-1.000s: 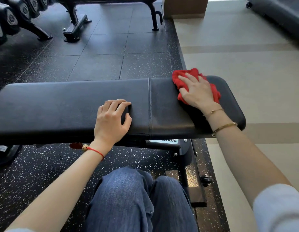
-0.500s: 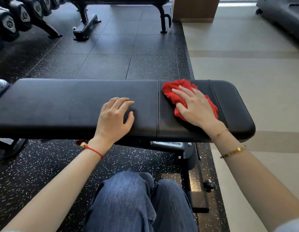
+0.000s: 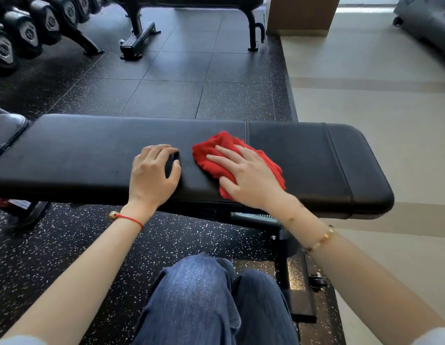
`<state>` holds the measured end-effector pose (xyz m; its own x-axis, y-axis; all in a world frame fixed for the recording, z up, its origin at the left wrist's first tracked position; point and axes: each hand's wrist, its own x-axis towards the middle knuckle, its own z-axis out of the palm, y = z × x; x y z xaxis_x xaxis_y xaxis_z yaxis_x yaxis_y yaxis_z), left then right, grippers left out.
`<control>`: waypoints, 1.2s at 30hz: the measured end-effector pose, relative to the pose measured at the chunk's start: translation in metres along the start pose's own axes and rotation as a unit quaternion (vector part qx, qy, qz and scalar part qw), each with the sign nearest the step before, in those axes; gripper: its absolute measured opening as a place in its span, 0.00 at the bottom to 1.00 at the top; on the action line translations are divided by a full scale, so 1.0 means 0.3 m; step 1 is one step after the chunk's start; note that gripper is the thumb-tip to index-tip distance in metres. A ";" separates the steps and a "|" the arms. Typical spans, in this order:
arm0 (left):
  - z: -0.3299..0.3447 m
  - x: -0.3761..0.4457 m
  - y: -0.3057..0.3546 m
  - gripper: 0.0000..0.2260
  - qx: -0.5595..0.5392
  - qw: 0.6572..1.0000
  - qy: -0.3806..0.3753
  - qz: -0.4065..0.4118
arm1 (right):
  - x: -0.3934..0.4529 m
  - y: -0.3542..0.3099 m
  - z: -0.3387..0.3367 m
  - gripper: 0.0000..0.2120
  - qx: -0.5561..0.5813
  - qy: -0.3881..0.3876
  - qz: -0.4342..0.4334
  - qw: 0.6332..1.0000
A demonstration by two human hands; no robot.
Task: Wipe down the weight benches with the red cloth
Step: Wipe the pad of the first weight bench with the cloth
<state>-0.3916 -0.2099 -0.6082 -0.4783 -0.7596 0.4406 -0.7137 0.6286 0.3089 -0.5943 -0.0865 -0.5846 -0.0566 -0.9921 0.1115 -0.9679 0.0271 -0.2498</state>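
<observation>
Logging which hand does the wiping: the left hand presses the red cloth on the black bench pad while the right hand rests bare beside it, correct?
Swapped. The head view shows the right hand pressing the red cloth on the black bench pad; the left hand rests bare beside it.

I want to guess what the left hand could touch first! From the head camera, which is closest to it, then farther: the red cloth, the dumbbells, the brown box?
1. red cloth, just right of the left hand, on the bench.
2. dumbbells, far left, racked.
3. brown box, far right, farthest.
</observation>
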 end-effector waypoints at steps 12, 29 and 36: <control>-0.002 -0.001 -0.002 0.15 0.003 1.000 -0.002 -0.012 | 0.330 -0.013 0.009 0.25 -0.010 -0.017 0.079 0.997; -0.003 -0.005 -0.005 0.13 -0.020 1.000 0.003 -0.012 | 0.181 0.127 -0.035 0.24 -0.034 0.036 0.163 0.985; -0.011 -0.013 0.002 0.14 -0.022 1.000 -0.003 -0.011 | -0.010 0.001 -0.005 0.25 -0.010 0.016 0.041 0.999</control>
<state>-0.3884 -0.2060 -0.6069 -0.4652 -0.7745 0.4288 -0.7013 0.6180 0.3554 -0.5950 -0.0832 -0.5836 -0.1431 -0.9821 0.1222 -0.9643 0.1106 -0.2404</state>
